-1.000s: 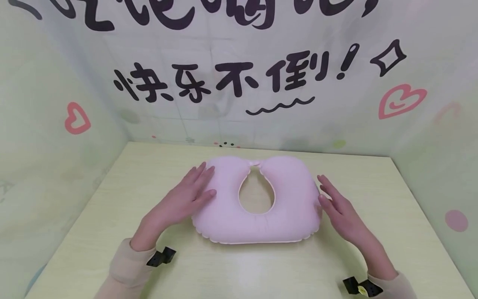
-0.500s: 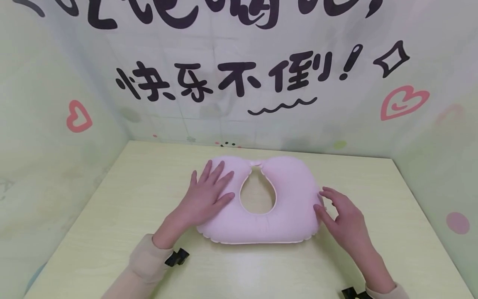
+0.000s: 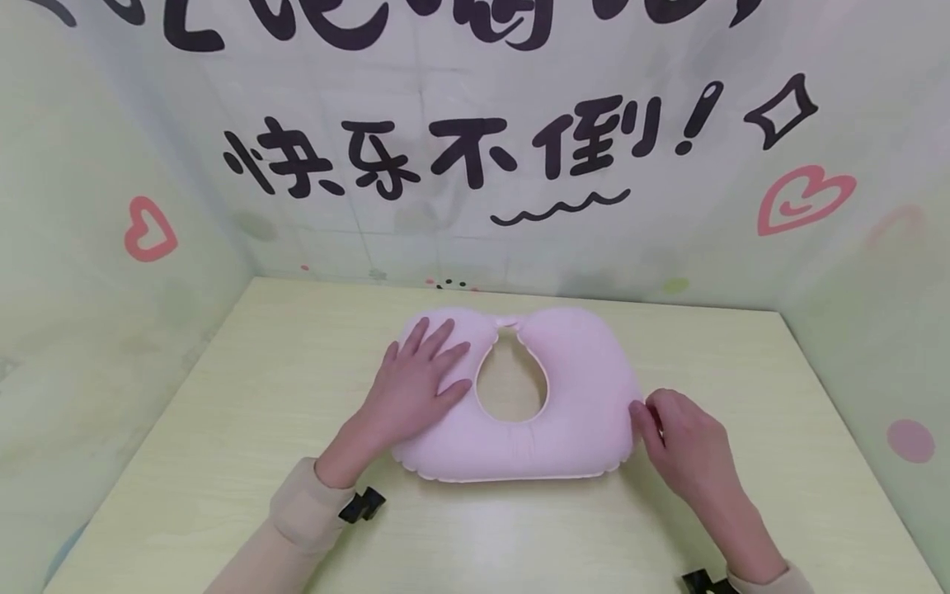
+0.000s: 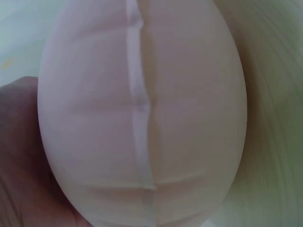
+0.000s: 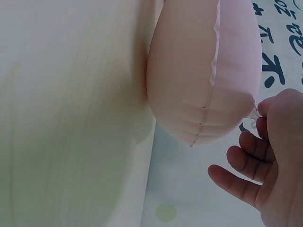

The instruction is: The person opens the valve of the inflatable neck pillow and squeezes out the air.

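A pink inflatable neck pillow [image 3: 579,371] lies puffed up on the table, its teardrop hole in the middle and its gap at the back. My left hand [image 3: 411,384] rests on its left lobe, fingers spread. The pillow's seamed side [image 4: 189,94] fills most of the left wrist view. At the right edge of the pillow, my right hand [image 3: 690,450] pinches a small clear valve [image 5: 254,115] between thumb and index finger. In the right wrist view its other fingers [image 5: 236,182] are loosely bent, away from the pillow.
The pale wooden table [image 3: 475,536] runs back to a printed cloth wall [image 3: 416,239] with large black lettering. Cloth panels also border the table on the left and right. Black wrist cameras [image 3: 362,505] sit at both cuffs.
My left hand has slid right, further onto the pillow, with fingers spread. My right hand has come from beside the pillow, lowered slightly, and closed thumb and finger on the valve.
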`<state>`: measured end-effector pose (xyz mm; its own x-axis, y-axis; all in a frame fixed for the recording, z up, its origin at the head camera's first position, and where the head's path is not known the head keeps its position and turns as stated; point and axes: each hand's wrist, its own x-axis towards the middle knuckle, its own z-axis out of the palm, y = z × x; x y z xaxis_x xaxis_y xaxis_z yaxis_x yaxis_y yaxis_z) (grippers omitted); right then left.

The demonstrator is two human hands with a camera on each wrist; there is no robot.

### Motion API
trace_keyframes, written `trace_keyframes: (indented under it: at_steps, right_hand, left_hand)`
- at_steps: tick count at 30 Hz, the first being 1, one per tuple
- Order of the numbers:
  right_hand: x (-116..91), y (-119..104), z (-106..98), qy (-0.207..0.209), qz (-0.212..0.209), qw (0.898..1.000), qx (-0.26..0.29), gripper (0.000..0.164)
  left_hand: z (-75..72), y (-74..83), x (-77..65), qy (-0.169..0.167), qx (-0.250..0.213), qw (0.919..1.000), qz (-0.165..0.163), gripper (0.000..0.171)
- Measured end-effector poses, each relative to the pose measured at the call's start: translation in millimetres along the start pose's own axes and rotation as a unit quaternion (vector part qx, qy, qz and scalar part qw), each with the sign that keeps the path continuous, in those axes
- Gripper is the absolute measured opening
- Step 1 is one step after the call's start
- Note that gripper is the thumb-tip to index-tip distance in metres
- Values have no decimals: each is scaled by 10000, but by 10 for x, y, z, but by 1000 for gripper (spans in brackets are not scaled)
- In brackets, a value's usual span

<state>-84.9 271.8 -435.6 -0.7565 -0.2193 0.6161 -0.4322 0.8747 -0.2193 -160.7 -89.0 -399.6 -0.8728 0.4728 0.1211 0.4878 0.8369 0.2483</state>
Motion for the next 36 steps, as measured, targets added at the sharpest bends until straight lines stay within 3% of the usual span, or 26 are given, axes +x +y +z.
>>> trace_keyframes:
  at_steps: [13,20,25,28,31,36]
  right_hand:
    - [83,24,-18,-530,-171,9984,-95,30]
    - [82,96,-11,-695,-259,9962,453,30]
    - [38,145,19,-732,47,9892,1270,22]
    - [9,167,57,-605,327,9794,1897,22]
    - [4,172,100,-491,614,9612,2645,26]
    - [-1,187,183,-349,917,9097,4035,28]
  left_hand:
    - [15,-64,-16,53,-264,9996,-84,56]
    - [38,-89,-13,39,-281,9996,-15,56]
    - [31,-106,-14,-2,-334,9994,16,54]
    - [24,-121,-6,-44,-387,9992,44,54]
    - [18,-138,-3,-29,-407,9991,91,55]
    - [8,-156,-11,-28,-497,9987,99,55]
